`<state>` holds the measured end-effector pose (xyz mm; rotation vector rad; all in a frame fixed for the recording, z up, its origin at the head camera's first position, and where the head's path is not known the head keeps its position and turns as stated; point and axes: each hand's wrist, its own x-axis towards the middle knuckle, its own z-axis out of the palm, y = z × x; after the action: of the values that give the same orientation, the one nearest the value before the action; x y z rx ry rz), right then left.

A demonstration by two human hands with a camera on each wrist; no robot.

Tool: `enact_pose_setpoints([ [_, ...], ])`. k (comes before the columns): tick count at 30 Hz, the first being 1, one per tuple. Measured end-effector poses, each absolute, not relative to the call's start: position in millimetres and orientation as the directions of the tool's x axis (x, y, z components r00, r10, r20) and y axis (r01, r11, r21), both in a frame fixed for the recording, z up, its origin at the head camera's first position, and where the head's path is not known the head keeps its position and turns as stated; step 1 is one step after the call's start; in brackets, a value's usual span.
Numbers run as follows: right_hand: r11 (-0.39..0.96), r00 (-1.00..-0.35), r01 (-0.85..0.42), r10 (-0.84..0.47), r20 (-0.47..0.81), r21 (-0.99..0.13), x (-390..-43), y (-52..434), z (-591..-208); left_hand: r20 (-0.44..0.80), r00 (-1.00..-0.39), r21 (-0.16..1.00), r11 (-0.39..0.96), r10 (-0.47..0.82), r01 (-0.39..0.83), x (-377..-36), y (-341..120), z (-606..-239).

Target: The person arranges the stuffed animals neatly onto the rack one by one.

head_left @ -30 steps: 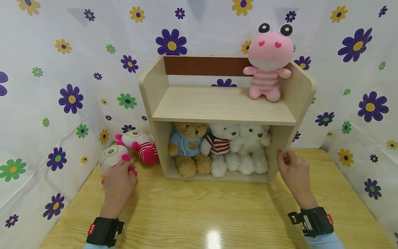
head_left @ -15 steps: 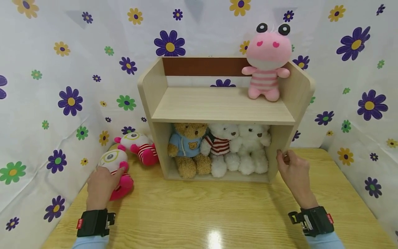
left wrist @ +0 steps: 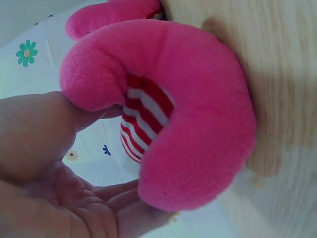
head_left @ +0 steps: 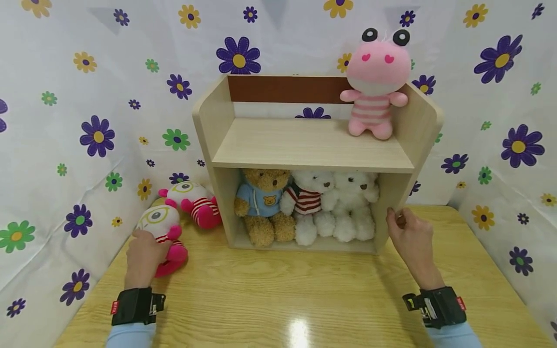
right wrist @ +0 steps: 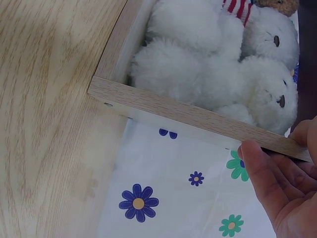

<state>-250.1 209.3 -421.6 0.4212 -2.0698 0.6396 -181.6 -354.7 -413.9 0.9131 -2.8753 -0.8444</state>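
Note:
My left hand [head_left: 145, 256] grips a pink and white plush toy [head_left: 174, 256] with a striped body and a yellow-ringed eye, left of the shelf. In the left wrist view, thumb and fingers lie on either side of its striped middle, and its curved pink legs [left wrist: 203, 104] face the camera close to the tabletop. A second similar plush toy [head_left: 205, 212] lies behind it against the shelf's side. My right hand [head_left: 409, 239] pinches the front edge of the right side panel of the wooden shelf [head_left: 313, 145]; the right wrist view shows fingertips around that panel edge [right wrist: 198, 116].
A pink plush [head_left: 376, 72] with big eyes sits at the upper tier's right. Below sit a brown bear [head_left: 264, 208] in a blue top, a white bear [head_left: 308, 205] in a striped top and a plain white bear [head_left: 354, 208]. Flowered cloth [head_left: 87, 193] backs the wooden table [head_left: 261, 299].
My left hand has shifted left and a little toward the front, and the plush toy's legs have come forward with it. The right hand stays at the shelf's edge.

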Motion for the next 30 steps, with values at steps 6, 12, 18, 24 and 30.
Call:
enact_pose_setpoints([
  [6, 0.817, -0.528, -0.510, -0.051, 0.848, -0.268, -250.9, 210.9, -420.1, -0.090, -0.817, 0.545, 0.659, -0.569, -0.518, -180.1, -358.7, -415.9],
  [12, 0.821, -0.524, -0.509, -0.058, 0.850, -0.259, -250.1, 211.5, -419.9, -0.059, -0.804, 0.576, 0.638, -0.591, -0.511, -177.4, -356.5, -415.0],
  [18, 0.821, -0.539, -0.506, -0.061, 0.840, -0.265, -249.3, 210.6, -421.3, -0.018, -0.792, 0.611, 0.620, -0.610, -0.492, -173.4, -357.8, -413.7],
  [24, 0.818, -0.538, -0.510, -0.062, 0.841, -0.266, -249.0, 209.0, -420.9, 0.139, -0.750, 0.683, 0.611, -0.646, -0.400, -171.4, -356.2, -409.3],
  [30, 0.814, -0.528, -0.518, -0.064, 0.847, -0.261, -250.1, 209.4, -421.5, 0.251, -0.710, 0.731, 0.610, -0.657, -0.306, -171.1, -349.9, -405.5],
])
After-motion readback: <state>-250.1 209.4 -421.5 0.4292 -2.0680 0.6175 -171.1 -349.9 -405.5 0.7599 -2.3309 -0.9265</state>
